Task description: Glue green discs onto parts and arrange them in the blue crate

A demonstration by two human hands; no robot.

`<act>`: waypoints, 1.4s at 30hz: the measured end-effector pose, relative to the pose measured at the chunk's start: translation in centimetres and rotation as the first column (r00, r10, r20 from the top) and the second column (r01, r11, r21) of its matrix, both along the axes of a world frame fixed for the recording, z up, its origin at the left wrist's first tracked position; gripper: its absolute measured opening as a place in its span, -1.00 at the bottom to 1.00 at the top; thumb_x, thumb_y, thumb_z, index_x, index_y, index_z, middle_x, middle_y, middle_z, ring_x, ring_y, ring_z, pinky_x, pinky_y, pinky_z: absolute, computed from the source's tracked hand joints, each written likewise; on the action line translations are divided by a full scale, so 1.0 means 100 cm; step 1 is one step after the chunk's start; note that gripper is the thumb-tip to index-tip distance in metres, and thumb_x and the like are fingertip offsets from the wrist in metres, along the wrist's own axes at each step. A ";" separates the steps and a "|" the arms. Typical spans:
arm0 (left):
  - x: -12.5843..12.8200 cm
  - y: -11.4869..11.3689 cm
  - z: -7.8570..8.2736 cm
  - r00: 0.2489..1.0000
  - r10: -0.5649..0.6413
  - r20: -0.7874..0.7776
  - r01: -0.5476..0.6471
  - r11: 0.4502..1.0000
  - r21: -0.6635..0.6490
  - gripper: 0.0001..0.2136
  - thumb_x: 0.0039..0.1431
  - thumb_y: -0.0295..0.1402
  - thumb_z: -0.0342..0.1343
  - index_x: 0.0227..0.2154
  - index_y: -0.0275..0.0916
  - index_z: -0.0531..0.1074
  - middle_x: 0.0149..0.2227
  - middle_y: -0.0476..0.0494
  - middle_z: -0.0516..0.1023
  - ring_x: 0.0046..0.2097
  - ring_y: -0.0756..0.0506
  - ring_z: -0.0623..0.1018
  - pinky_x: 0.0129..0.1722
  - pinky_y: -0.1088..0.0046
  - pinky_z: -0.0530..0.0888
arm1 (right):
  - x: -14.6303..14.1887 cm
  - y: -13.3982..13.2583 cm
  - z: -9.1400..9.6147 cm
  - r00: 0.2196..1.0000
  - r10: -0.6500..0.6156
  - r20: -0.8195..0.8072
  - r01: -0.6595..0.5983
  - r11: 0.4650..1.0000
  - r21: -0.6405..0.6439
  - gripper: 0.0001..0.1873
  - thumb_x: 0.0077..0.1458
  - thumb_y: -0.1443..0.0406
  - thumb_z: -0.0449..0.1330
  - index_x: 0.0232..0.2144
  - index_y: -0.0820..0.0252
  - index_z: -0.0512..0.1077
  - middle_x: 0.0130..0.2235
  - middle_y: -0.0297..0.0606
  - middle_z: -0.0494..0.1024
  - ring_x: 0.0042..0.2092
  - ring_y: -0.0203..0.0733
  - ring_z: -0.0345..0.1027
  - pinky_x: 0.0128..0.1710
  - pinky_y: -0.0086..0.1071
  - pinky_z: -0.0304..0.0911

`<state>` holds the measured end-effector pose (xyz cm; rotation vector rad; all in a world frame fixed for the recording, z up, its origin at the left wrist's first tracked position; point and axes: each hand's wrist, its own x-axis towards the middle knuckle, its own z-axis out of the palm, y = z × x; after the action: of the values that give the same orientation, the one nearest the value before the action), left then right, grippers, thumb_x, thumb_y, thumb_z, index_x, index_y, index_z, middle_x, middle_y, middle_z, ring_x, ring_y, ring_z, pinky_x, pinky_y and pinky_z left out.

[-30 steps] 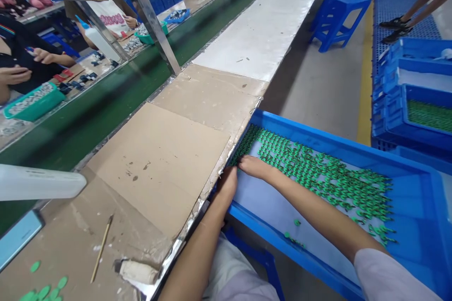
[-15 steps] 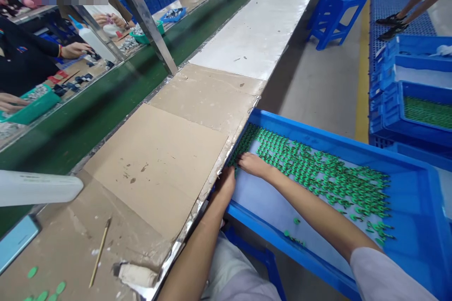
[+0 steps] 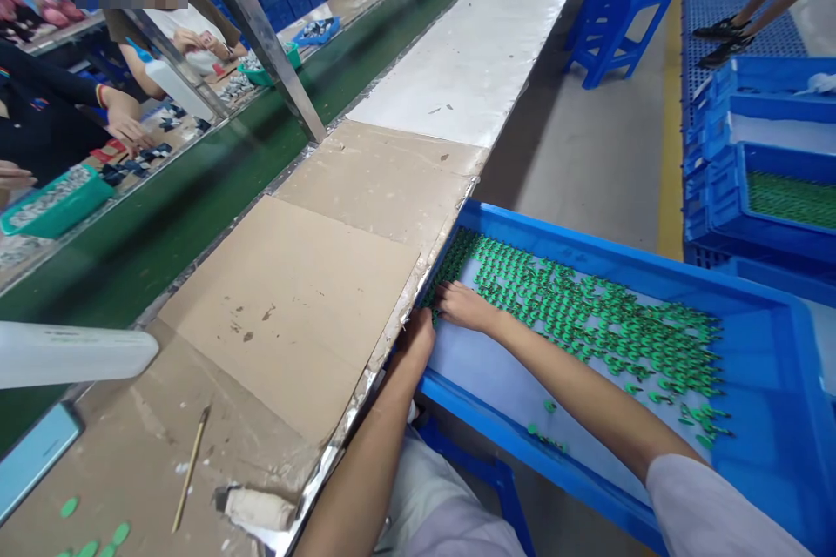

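Note:
A big blue tray (image 3: 588, 248) stands against the table's right edge, on its white floor a dense patch of small green parts (image 3: 588, 313). My right hand (image 3: 465, 306) lies palm down on the left end of that patch, fingers stretched toward the tray's left wall. My left hand (image 3: 418, 338) reaches into the gap between the table edge and the tray's near left corner, touching the rim. Its fingertips are hidden there. A few loose green parts (image 3: 547, 433) lie near the tray's front wall.
Cardboard sheets (image 3: 293, 305) cover the table. A thin wooden stick (image 3: 191, 468), green discs (image 3: 97, 535), a phone (image 3: 36, 457) and a white bottle (image 3: 65, 354) lie at the near left. Other people work across the green conveyor (image 3: 163, 218). Blue crates (image 3: 758, 174) and stools (image 3: 620, 17) stand right.
Both hands have stayed at the tray's left end, shifting only slightly. The people across the conveyor have moved their hands.

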<state>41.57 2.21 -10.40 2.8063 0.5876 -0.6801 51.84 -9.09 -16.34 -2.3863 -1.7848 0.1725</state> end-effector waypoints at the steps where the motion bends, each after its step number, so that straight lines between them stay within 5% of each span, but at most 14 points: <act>1: 0.000 0.000 0.000 1.000 0.001 -0.003 -0.001 1.000 0.006 -0.71 0.32 -0.53 -0.08 -0.08 -0.29 0.54 -0.07 -0.31 0.60 -0.04 -0.19 0.60 -0.12 0.40 0.49 | -0.001 0.001 0.000 1.000 -0.005 0.007 0.005 1.000 -0.009 -0.77 0.27 0.29 0.15 -0.16 0.28 0.57 -0.10 -0.02 0.51 -0.03 -0.03 0.31 -0.11 -0.24 0.13; 11: 0.001 -0.002 -0.003 1.000 -0.011 0.007 0.011 1.000 0.017 -0.67 0.34 -0.53 -0.12 -0.04 -0.29 0.53 -0.03 -0.31 0.59 -0.03 -0.22 0.60 -0.13 0.34 0.52 | 0.002 0.002 0.001 0.999 -0.021 0.037 0.023 0.998 -0.054 -0.78 0.27 0.33 0.13 -0.18 0.28 0.57 -0.10 -0.04 0.53 -0.02 -0.05 0.34 -0.13 -0.27 0.12; 31: 0.004 -0.003 -0.002 0.999 0.038 0.021 -0.037 0.999 -0.038 -0.77 0.30 -0.35 0.12 -0.04 -0.27 0.52 -0.03 -0.33 0.59 0.00 -0.24 0.59 -0.08 0.36 0.50 | 0.010 0.005 0.008 0.997 -0.029 0.068 0.034 0.996 -0.077 -0.75 0.29 0.39 0.07 -0.24 0.30 0.57 -0.13 0.00 0.53 -0.03 -0.04 0.36 -0.16 -0.27 0.16; 42: 0.011 -0.007 0.001 0.998 0.044 0.047 -0.043 0.999 -0.024 -0.75 0.33 -0.38 0.02 -0.07 -0.33 0.55 -0.06 -0.35 0.60 -0.03 -0.23 0.60 -0.09 0.35 0.51 | 0.008 0.000 0.006 0.996 -0.074 0.039 0.074 0.997 -0.008 -0.76 0.27 0.38 0.11 -0.08 0.31 0.52 -0.08 0.00 0.50 -0.04 -0.03 0.33 -0.13 -0.26 0.17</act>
<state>42.70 1.47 -10.28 2.7720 0.6262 -0.6062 52.63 -9.06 -15.71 -2.4742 -1.7117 0.1269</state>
